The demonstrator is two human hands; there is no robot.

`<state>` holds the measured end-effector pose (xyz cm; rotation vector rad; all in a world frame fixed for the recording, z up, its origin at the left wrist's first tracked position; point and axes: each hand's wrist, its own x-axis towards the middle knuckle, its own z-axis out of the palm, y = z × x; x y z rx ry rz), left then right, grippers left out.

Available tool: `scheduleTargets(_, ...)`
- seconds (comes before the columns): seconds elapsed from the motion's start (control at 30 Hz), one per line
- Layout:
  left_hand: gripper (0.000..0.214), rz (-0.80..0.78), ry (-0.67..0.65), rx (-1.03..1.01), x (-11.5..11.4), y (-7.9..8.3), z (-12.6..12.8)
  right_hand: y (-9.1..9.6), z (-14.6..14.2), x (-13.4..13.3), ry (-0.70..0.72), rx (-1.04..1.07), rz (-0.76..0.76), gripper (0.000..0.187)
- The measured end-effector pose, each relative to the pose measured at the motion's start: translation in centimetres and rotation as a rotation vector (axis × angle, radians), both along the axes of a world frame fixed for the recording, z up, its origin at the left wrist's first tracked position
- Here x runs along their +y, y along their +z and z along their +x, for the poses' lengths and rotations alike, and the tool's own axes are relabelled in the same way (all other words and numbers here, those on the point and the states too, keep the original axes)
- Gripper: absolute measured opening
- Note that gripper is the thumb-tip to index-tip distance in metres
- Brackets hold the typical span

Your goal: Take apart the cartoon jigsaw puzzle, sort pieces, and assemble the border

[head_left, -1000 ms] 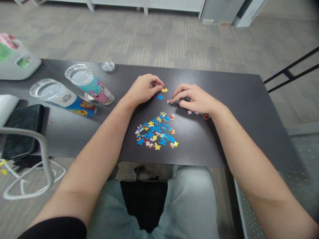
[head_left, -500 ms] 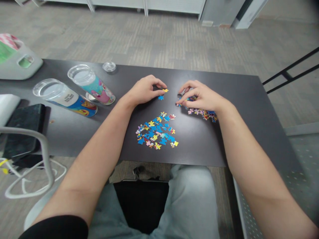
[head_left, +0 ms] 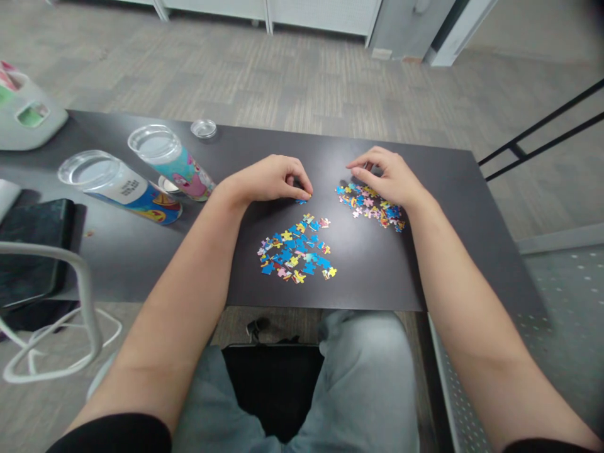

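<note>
Left hand fingertips pressed together beside blue piece; right hand shifted off right pile, curled, grip unclear.

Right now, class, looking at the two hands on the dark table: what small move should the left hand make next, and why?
Probably slide the left hand back a little. Its curled fingertips cover most of the small blue jigsaw piece on the dark table, so its shape cannot be read. The right hand rests beside the smaller pile of colourful pieces.
</note>
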<state>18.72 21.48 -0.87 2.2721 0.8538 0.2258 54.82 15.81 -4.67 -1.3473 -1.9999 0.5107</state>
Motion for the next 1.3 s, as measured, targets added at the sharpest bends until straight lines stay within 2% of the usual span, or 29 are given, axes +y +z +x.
scheduleTargets(0.1, 0.030, -0.029, -0.061, 0.035, -0.5, 0.4, 0.5, 0.0, 1.7, -0.2, -0.113, -0.050, 0.052, 0.045)
scheduleTargets(0.2, 0.024, -0.047, -0.118, 0.071, -0.8, 0.6, 0.9, -0.5, 3.7, -1.1, -0.293, -0.091, 0.095, 0.064)
scheduleTargets(0.3, 0.019, -0.052, -0.160, 0.098, -0.8, 0.8, 1.3, -1.2, 5.0, -3.3, -0.507, -0.104, 0.103, 0.076)
scheduleTargets(0.37, 0.016, -0.038, -0.150, 0.102, -0.7, 0.8, 1.4, -1.5, 5.0, -5.4, -0.578, -0.133, 0.093, 0.076)
scheduleTargets(0.5, 0.011, -0.023, -0.089, 0.097, -0.6, 0.8, 1.8, -1.9, 2.1, -9.4, -0.585, -0.299, 0.006, 0.072)
scheduleTargets(0.67, 0.004, 0.046, -0.022, 0.066, -0.7, 0.8, 2.3, -1.2, -4.0, -11.5, -0.532, -0.530, -0.165, 0.090)
scheduleTargets(0.8, 0.006, 0.044, -0.019, 0.059, -0.7, 1.0, 2.3, 0.3, -6.9, -11.0, -0.423, -0.603, -0.229, 0.075)
scheduleTargets(0.93, 0.010, 0.000, 0.029, 0.013, -0.6, 1.2, 1.9, 1.1, -7.6, -9.3, -0.323, -0.621, -0.269, 0.066)
scheduleTargets(1.1, 0.018, 0.027, 0.223, -0.035, -0.3, 1.0, 1.7, 0.6, -6.9, -6.4, -0.380, -0.615, -0.270, 0.065)
scheduleTargets(1.3, 0.027, 0.081, 0.277, -0.051, 0.2, 0.0, 2.0, 0.7, -5.4, -4.0, -0.486, -0.548, -0.214, 0.064)
